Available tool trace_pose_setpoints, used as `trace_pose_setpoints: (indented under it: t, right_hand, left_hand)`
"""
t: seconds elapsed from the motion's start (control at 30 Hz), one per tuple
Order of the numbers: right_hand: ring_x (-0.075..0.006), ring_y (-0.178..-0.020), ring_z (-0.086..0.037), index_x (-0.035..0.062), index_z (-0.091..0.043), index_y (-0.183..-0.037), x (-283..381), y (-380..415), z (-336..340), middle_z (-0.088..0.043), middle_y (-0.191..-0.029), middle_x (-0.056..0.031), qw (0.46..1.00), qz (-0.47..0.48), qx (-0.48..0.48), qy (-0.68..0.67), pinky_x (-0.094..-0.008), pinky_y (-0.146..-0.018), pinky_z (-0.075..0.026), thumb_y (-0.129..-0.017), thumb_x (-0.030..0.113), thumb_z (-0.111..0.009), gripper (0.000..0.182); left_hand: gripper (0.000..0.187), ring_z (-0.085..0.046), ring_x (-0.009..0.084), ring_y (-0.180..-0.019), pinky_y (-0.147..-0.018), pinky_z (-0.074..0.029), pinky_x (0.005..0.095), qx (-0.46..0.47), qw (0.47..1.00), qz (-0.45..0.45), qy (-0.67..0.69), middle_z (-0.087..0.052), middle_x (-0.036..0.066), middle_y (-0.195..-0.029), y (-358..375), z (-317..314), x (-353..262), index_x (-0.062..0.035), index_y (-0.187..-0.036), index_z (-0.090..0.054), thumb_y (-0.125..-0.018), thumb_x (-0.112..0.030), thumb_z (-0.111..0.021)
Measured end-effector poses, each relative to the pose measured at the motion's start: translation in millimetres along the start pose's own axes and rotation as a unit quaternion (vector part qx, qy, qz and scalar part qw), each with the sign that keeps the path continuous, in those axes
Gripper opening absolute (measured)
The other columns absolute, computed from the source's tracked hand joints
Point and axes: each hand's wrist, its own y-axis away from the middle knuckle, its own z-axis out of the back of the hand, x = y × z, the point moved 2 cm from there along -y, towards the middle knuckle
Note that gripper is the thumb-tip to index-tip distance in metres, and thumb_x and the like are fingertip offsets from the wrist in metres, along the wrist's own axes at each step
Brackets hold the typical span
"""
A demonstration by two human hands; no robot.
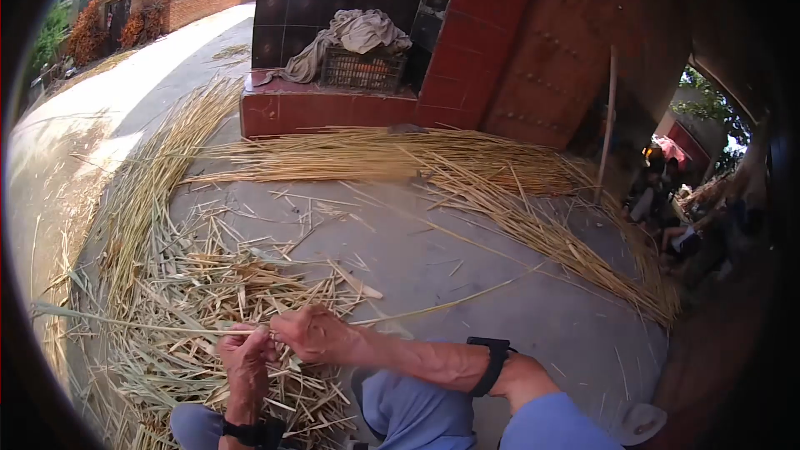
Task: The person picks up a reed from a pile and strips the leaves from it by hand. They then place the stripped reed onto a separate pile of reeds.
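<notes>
My left hand (246, 358) pinches a long thin reed stalk (167, 328) between thumb and fingers, low and left of centre. Right beside it, my right hand (312, 334) is closed at the same spot, its fingers curled around the stalk. The stalk runs nearly level, with a leafy green end at the far left. Another thin stem (450, 304) stretches right from behind my right forearm; whether it is the same stalk is hidden. Under both hands lies a loose heap of short cut stalks and husks (208, 292).
Long reed bundles (333, 157) lie across the floor before a red step (333, 114). A crate (363, 71) with a grey cloth (367, 31) stands on it. A pole (608, 117) leans at the right, near people sitting in shade. Another bundle (142, 200) lies at left.
</notes>
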Motion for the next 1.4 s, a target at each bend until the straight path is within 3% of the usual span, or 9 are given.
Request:
trace_pose_setpoints:
  t: [0.17, 0.23, 0.37, 0.53, 0.63, 0.8, 1.0, 1.2, 1.4]
  right_hand:
    - [-0.0306, -0.06, -0.057, 0.0044, -0.054, -0.082, -1.3, 1.2, 19.6, -0.051, -0.07, -0.0125, 0.987, 0.041, 0.014, 0.154, -0.0408, -0.054, -0.046, -0.091, 0.011, -0.056, 0.011]
    - [-0.0336, -0.063, -0.06, 0.0036, -0.052, -0.082, -9.0, -12.4, 28.9, -0.053, -0.068, -0.015, 0.992, -0.065, -0.098, -0.042, -0.0405, -0.058, -0.048, -0.084, 0.007, -0.059, 0.008]
    - [-0.0092, -0.053, -0.055, 0.0019, -0.062, -0.092, -24.3, -16.0, 102.4, -0.059, -0.064, -0.0024, 0.877, -0.25, -0.31, -0.268, -0.0251, -0.046, -0.044, -0.1, 0.01, -0.056, 0.013]
    - [-0.0287, -0.071, -0.064, 0.0037, -0.064, -0.093, -84.3, 22.2, 64.7, -0.06, -0.07, -0.01, 0.954, -0.248, -0.141, 0.094, -0.0389, -0.068, -0.051, -0.093, 0.009, -0.059, 0.008]
    - [-0.0333, -0.081, -0.065, 0.0025, -0.065, -0.094, -78.1, 30.9, 28.0, -0.062, -0.078, -0.0148, 0.983, -0.145, -0.11, -0.024, -0.0421, -0.075, -0.051, -0.093, 0.016, -0.058, 0.016]
    - [-0.0332, -0.083, -0.065, -0.0009, -0.064, -0.096, -34.7, 12.1, 15.3, -0.062, -0.08, -0.0164, 0.937, -0.215, 0.087, -0.26, -0.0409, -0.075, -0.05, -0.09, 0.021, -0.059, 0.023]
    - [-0.0233, -0.065, -0.056, -0.003, -0.063, -0.089, -18.2, 3.5, 1.5, -0.06, -0.071, -0.0154, 0.91, -0.195, 0.158, -0.331, -0.0401, -0.065, -0.045, -0.085, 0.014, -0.058, 0.018]
    - [-0.0165, -0.06, -0.051, -0.0018, -0.064, -0.08, -37.0, 13.8, 7.3, -0.056, -0.063, -0.011, 0.906, -0.235, 0.253, -0.244, -0.0374, -0.059, -0.043, -0.082, 0.014, -0.059, 0.016]
    - [-0.0194, -0.065, -0.059, -0.002, -0.065, -0.101, -9.6, -1.1, 0.4, -0.064, -0.073, -0.0134, 0.909, -0.228, 0.123, -0.327, -0.0361, -0.062, -0.047, -0.086, 0.016, -0.063, 0.023]
  left_hand:
    - [0.02, -0.05, 0.0105, -0.039, -0.032, -0.041, 0.0222, 0.002, 0.998, -0.061, -0.019, -0.058, 0.007, -0.059, -9.0, 2.6, 7.7, -0.0032, -0.079, -0.053, -0.086, -0.011, -0.07]
    - [0.017, -0.052, 0.0109, -0.04, -0.033, -0.043, 0.0224, -0.064, 0.996, -0.042, -0.045, -0.058, 0.006, -0.06, -8.6, 9.0, 3.3, -0.0039, -0.081, -0.053, -0.087, -0.009, -0.068]
    - [0.012, -0.059, 0.0128, -0.051, -0.043, -0.051, 0.0261, -0.021, 0.999, 0.005, -0.028, -0.063, 0.008, -0.069, -6.0, 26.8, 4.2, -0.001, -0.086, -0.06, -0.089, -0.007, -0.07]
    - [0.01, -0.06, 0.0157, -0.05, -0.043, -0.052, 0.0275, -0.011, 0.998, 0.007, -0.069, -0.065, 0.012, -0.07, -4.0, 22.9, 3.6, 0.0004, -0.085, -0.063, -0.089, -0.006, -0.069]
    - [0.011, -0.06, 0.0159, -0.05, -0.043, -0.052, 0.0274, -0.015, 0.997, 0.001, -0.069, -0.065, 0.012, -0.072, -7.5, 31.9, 5.7, 0.0007, -0.089, -0.062, -0.089, -0.007, -0.07]
    - [0.013, -0.06, 0.0152, -0.052, -0.044, -0.053, 0.0271, -0.006, 0.997, 0.011, -0.077, -0.066, 0.012, -0.073, -2.5, 29.8, 0.2, 0.0003, -0.089, -0.061, -0.09, -0.008, -0.07]
    - [0.02, -0.059, 0.0125, -0.054, -0.05, -0.049, 0.027, 0.078, 0.988, 0.06, -0.116, -0.065, 0.007, -0.071, 8.6, 15.2, -13.3, 0.0005, -0.089, -0.063, -0.092, -0.018, -0.068]
    - [0.021, -0.054, 0.0107, -0.049, -0.044, -0.047, 0.0256, -0.149, 0.985, -0.085, -0.019, -0.06, 0.005, -0.065, -1.5, 48.2, -46.8, -0.0056, -0.081, -0.055, -0.097, -0.016, -0.063]
    - [0.016, -0.061, 0.0129, -0.056, -0.051, -0.054, 0.0279, 0.032, 0.994, 0.046, -0.091, -0.066, 0.009, -0.073, 5.2, 23.9, -23.3, -0.0015, -0.089, -0.062, -0.096, -0.016, -0.064]
